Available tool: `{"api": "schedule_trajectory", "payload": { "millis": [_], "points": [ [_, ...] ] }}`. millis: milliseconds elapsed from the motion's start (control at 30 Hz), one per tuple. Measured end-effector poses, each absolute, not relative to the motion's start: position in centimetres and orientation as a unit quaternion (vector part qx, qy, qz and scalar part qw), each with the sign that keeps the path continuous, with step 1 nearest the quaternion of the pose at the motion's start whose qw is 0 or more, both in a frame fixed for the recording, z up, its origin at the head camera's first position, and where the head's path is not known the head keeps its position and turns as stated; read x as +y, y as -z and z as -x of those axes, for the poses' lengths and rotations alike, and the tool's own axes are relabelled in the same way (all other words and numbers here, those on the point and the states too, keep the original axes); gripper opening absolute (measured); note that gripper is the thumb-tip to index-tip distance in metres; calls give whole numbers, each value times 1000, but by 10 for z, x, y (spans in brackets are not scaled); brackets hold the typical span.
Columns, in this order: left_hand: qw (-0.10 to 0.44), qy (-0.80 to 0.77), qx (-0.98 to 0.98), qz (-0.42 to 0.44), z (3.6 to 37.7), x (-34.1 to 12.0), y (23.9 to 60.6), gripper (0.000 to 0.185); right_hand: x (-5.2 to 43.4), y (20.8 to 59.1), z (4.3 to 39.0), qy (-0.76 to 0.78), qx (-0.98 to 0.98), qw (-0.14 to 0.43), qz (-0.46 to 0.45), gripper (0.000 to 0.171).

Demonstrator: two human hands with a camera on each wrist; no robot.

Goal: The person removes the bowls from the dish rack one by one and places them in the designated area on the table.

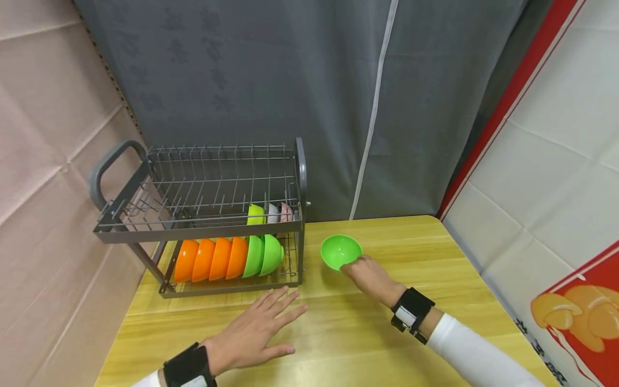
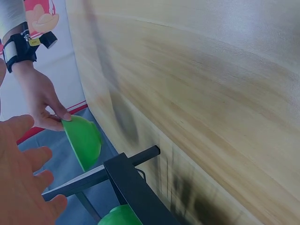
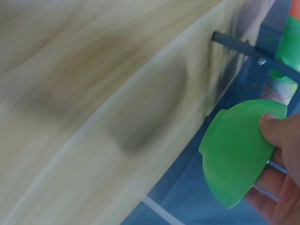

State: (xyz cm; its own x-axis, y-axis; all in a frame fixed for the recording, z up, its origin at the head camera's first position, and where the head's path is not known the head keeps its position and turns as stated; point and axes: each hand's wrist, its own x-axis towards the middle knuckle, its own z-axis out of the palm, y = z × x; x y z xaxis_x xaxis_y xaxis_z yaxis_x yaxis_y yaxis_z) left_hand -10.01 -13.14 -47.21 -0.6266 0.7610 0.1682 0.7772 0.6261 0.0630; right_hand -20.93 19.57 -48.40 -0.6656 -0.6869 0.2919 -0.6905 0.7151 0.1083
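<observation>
A green bowl [image 1: 338, 250] is pinched at its rim by my right hand [image 1: 369, 277], to the right of the dish rack. In the right wrist view the bowl [image 3: 241, 150] hangs above the table, with the thumb on its outside and the fingers at the inner side. My left hand [image 1: 256, 330] is spread palm down in front of the rack and holds nothing. On the lower tier of the grey dish rack [image 1: 198, 234], several orange bowls [image 1: 213, 260] and two green bowls [image 1: 263, 255] stand on edge in a row.
Behind the rack's upper front rail are a lime-green bowl [image 1: 256, 214], a white piece [image 1: 273, 213] and a pink patterned piece [image 1: 286, 212]. A grey curtain [image 1: 338, 107] hangs behind the wooden table [image 1: 338, 344]. Walls stand on both sides.
</observation>
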Motion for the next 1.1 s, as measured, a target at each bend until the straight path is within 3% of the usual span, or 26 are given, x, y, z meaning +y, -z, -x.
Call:
{"api": "schedule_trajectory", "payload": {
  "millis": [433,1100],
  "points": [
    [48,69,-900,428,100,-128,471,73,197,498,230,-3,-926,148,-348,23],
    [66,58,-890,447,100,-121,469,72,184,502,264,13,-938,142,-317,24]
  ]
}}
